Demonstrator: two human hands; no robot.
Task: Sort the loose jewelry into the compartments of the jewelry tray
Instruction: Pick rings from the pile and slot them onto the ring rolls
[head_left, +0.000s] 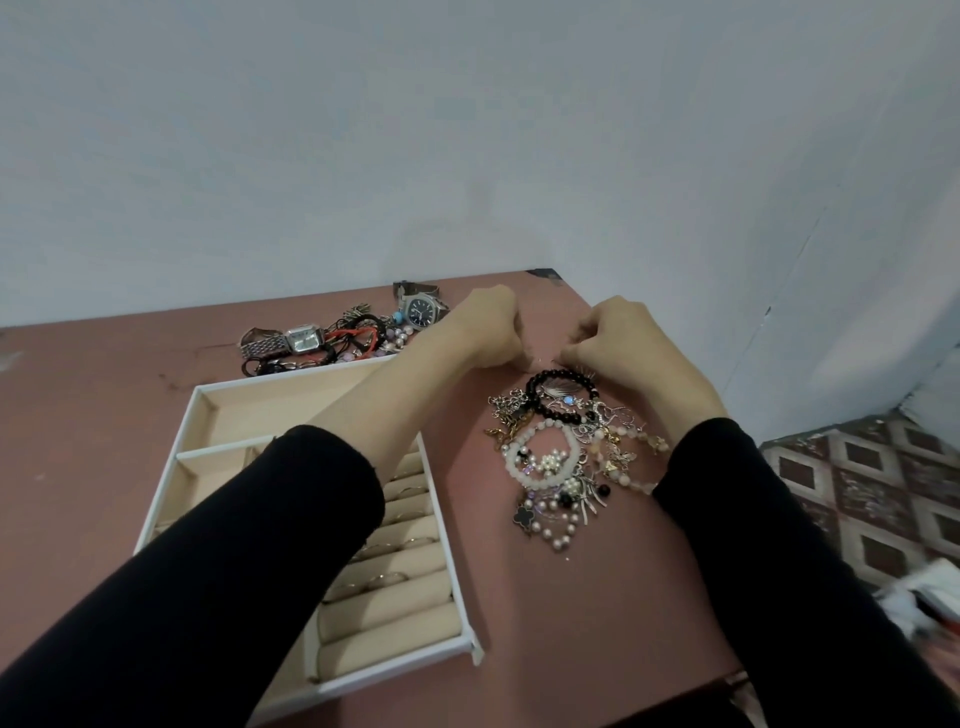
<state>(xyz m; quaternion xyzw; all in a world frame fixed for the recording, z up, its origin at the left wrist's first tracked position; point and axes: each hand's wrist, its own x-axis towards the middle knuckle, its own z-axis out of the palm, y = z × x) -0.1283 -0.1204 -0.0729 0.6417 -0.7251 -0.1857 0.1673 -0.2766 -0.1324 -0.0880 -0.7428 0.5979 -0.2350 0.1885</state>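
Observation:
A white jewelry tray (205, 397) with beige lining lies on the left of the table, and my left forearm crosses over it. Its ring rolls (410, 525) hold several rings; the long back compartment looks bare. A tangled pile of loose jewelry (566, 462) lies to the right of the tray, with a black bead bracelet (535, 395), a white bead bracelet (524, 467) and chains. Just beyond the pile, my left hand (488, 332) and my right hand (628, 348) face each other with curled fingers. They pinch a small thin piece (543, 362) between them, too fine to identify.
Behind the tray is a second heap (358, 338) of cords and beads with a square-faced watch (301, 340) and a round blue-faced watch (421, 309). The pinkish table (93, 415) meets the wall at the back. Its right edge drops to a patterned floor (862, 488).

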